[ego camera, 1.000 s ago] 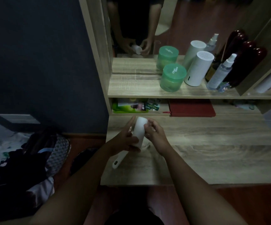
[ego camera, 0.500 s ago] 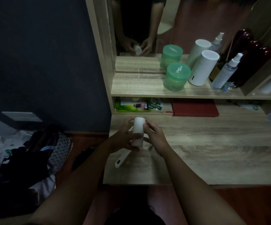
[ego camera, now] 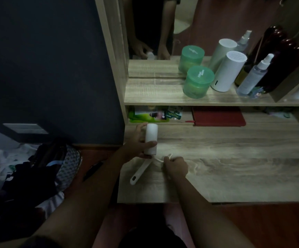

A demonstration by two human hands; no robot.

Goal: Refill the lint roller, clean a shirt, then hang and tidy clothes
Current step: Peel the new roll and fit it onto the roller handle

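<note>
My left hand grips a white lint roller refill roll, held upright just above the wooden desk. The white lint roller handle lies flat on the desk below the roll, its loop end pointing toward the near edge. My right hand rests on the desk to the right of the handle, fingers curled round the handle's thin white frame end. A pile of clothes lies on the floor at the left.
On the shelf stand a green jar, a white cylinder and a spray bottle, with a mirror behind them. A red notebook and green packets sit in the slot under the shelf.
My right hand has left the roll and dropped to the desk, onto the handle's frame end. My left hand keeps the roll and has turned it more upright.
</note>
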